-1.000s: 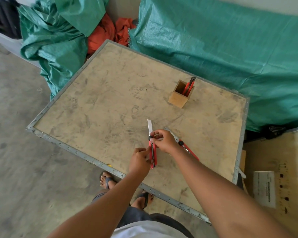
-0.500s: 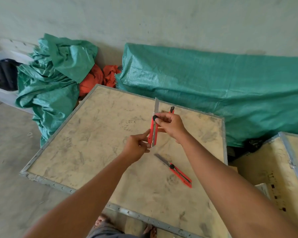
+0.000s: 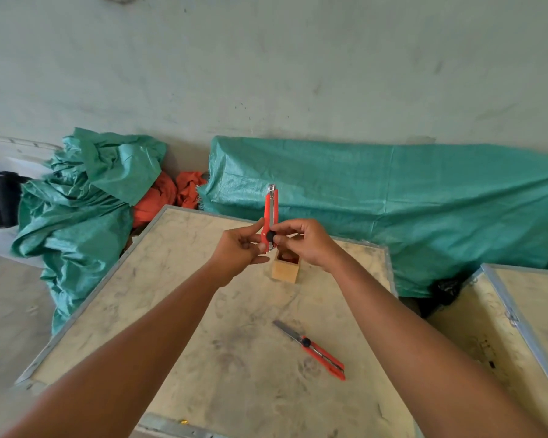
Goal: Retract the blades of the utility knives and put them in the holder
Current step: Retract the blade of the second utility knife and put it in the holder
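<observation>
The red utility knife (image 3: 271, 213) stands upright in the air, directly above the wooden holder (image 3: 285, 269), held from both sides. Only a short stub of metal shows at its top end, so the blade looks drawn in, or very nearly so. The left hand (image 3: 239, 248) pinches the lower body of the knife between thumb and fingers. The right hand (image 3: 307, 241) closes on the same part from the other side, thumb and forefinger at the black slider knob (image 3: 270, 237). Both hands are therefore clamped on this one knife.

The step in hand appears to be the end of the retraction, perhaps locking the knob. Next, this knife must go down into the holder. That calls for one hand to let go, and for the knife to be lowered straight into the open top, which sits just beneath it. What already stands in the holder is hidden behind the hands.

A second knife (image 3: 317, 348) lies flat on the bench (image 3: 222, 368), nearer the person than the holder and a little to its right, well apart from it. Its blade (image 3: 287, 329) is still out at full length, pointing back toward the holder, so it should be picked up by the red handle. The task looks unfinished by that one knife.

Behind the holder a green tarpaulin (image 3: 393, 197) covers something along the wall.
</observation>
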Available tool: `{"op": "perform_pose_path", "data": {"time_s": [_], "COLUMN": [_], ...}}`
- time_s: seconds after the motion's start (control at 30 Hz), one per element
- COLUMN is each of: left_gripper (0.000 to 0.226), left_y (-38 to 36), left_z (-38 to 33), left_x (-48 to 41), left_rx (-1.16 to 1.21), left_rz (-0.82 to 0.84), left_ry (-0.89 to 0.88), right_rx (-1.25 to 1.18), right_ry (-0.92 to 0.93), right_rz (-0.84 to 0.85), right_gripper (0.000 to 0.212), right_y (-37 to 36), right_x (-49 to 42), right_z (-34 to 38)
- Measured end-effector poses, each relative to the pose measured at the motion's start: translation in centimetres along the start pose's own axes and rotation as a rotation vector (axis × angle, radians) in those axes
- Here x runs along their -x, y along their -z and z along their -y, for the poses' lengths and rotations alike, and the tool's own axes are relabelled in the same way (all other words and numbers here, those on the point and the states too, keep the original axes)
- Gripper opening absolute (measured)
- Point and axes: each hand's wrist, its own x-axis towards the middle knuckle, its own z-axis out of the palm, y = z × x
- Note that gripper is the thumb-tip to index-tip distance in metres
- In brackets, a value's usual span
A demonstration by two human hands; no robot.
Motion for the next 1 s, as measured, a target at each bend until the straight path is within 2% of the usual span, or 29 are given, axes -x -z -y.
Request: {"op": "perform_pose_path", "data": {"time_s": [0.07, 0.3, 0.5, 0.63, 0.73, 0.87, 1.0], "left_gripper": [0.055, 0.057, 0.057, 0.056, 0.056, 0.056, 0.056], "left_y": [-0.17, -0.71, -0.59, -0.70, -0.70, -0.48, -0.59], "left_z": [-0.37, -0.49, -0.50, -0.89, -0.90, -0.69, -0.72], "left_x": [-0.06, 0.20, 0.23, 0.28, 0.28, 0.43, 0.29], "left_rx": [0.010, 0.020, 0.042, 0.066, 0.061, 0.053, 0.049], "left_rz": [0.010, 0.029, 0.030, 0.042, 0.045, 0.038, 0.053], "left_ry": [0.001, 0.007, 0.017, 0.015, 0.015, 0.015, 0.018], "right_rx": [0.042, 0.129, 0.132, 0.135, 0.156, 0.148, 0.166], "right_ry": [0.041, 0.085, 0.111, 0.133, 0.144, 0.159, 0.139], "right_rz": [-0.008, -0.104, -0.026, -0.085, -0.110, -0.029, -0.087], "right_gripper": [0.028, 0.013, 0.026, 0.017, 0.019, 0.033, 0.021], "right_y": [0.26, 0.07, 0.38, 0.31, 0.24, 0.46, 0.32], "right_x": [0.21, 0.52, 0.71, 0.61, 0.55, 0.92, 0.67], "right_z": [0.53, 0.53, 0.42, 0.67, 0.53, 0.47, 0.20]}}
